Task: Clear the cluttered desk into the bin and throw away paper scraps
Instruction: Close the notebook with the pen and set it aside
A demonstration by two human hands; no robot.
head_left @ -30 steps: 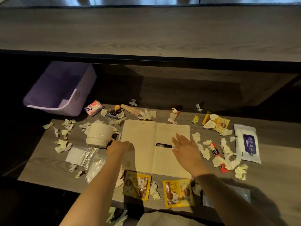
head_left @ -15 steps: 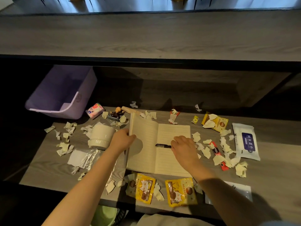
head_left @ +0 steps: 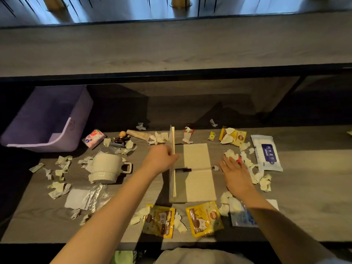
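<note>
1. Notebook [head_left: 199,174] mid-desk [head_left: 304,187], spine running near-to-far; its left half stands upright, gripped in the curled fingers of the left hand [head_left: 162,159].
2. Right hand [head_left: 235,173] flat, fingers spread, among paper scraps [head_left: 231,154].
3. Wipes pack [head_left: 266,151] lettering unreadable.

Long wood-grain upper shelf [head_left: 171,46]

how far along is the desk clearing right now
Barely started. Done: nothing that shows; the dim purple bin looks empty inside. In hand: the left hand holds the notebook's left half raised on edge, a pen lying on the flat page; the right hand rests flat on paper scraps beside it. Left: the scraps, the mug, snack packets and wipes pack all lie on the desk.
</note>
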